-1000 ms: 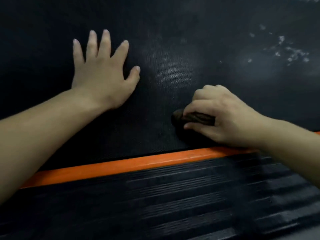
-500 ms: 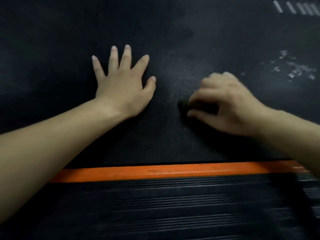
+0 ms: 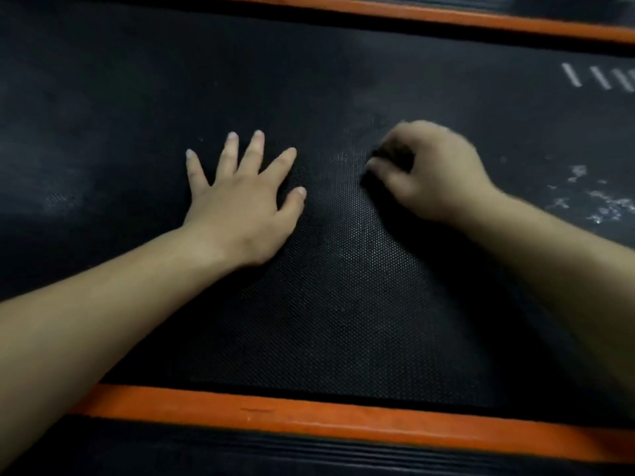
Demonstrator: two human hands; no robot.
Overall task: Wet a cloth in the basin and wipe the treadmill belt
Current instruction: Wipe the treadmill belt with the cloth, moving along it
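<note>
The black textured treadmill belt (image 3: pixel 336 304) fills most of the view. My left hand (image 3: pixel 244 201) lies flat on it with fingers spread, palm down. To its right, my right hand (image 3: pixel 433 173) is curled round a small dark wadded cloth (image 3: pixel 391 156) and holds it against the belt; only a bit of the cloth shows between fingers and thumb, and the hand is motion-blurred. The basin is out of view.
An orange stripe (image 3: pixel 309 420) edges the belt on the near side, with a ribbed black side rail (image 3: pixel 309 458) below it. A second orange stripe (image 3: pixel 446 15) runs along the far edge. White smudges (image 3: pixel 598 201) mark the belt at right.
My right hand has slid the cloth away from me, from beside the near orange stripe to mid-belt. The view has pulled back, and the far orange stripe has come into sight.
</note>
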